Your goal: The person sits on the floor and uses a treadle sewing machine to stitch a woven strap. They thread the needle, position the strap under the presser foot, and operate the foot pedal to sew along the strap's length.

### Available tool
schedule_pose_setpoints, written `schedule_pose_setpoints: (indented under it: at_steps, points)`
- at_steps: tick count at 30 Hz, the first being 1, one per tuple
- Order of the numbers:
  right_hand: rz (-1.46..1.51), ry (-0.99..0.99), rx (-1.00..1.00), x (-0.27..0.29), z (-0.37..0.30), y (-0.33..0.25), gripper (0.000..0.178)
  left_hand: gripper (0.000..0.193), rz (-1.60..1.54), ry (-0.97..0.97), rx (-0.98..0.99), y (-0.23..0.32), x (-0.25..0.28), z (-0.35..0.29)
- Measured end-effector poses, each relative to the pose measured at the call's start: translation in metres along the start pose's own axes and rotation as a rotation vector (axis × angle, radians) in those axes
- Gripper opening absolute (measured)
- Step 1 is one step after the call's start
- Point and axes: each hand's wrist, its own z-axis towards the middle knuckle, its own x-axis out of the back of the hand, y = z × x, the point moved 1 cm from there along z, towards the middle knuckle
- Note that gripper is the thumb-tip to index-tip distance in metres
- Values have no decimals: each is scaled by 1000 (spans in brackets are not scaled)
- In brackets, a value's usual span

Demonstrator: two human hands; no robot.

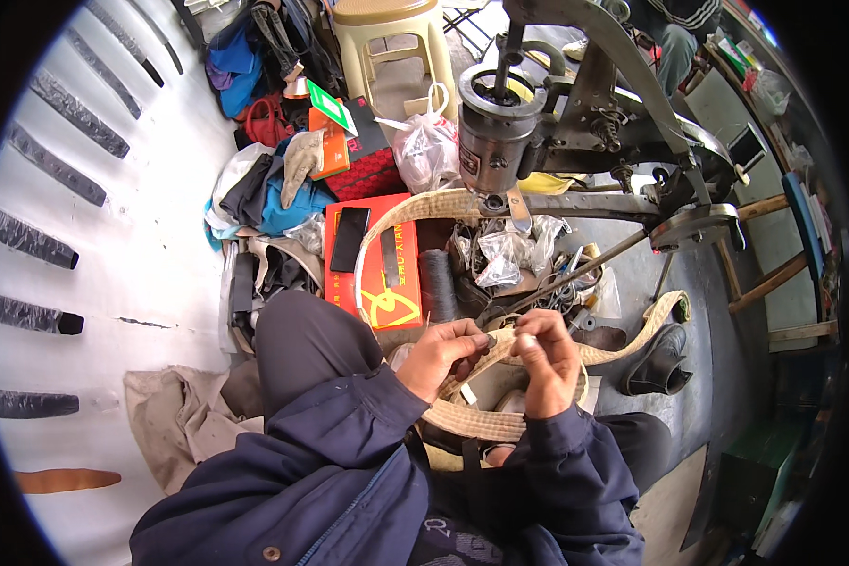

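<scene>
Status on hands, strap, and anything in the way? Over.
Left hand pinching beige strap. Right hand at strap, grip unclear. Strap partly looped between knees, running up toward machine. Nothing seen blocking hands.

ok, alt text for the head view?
A person's left hand and right hand come close together at a beige strap, which loops between the knees; what the fingertips pinch is unclear. Beyond are a dark metal machine, a red box with a black phone on it, and a dark thread spool.
</scene>
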Motion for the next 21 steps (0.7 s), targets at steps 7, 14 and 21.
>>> schedule_pose_setpoints:
  at_steps: [7,14,21]
  points:
    - [252,484,-30,61,24,24,17,13,50,31,-84,1,-3,-3]
    - [-133,939,-98,218,55,109,20,9,-89,29,13,6,-5,-5]
    - [-917,773,-367,269,47,211,24,14,-20,54,28,7,-5,-5]
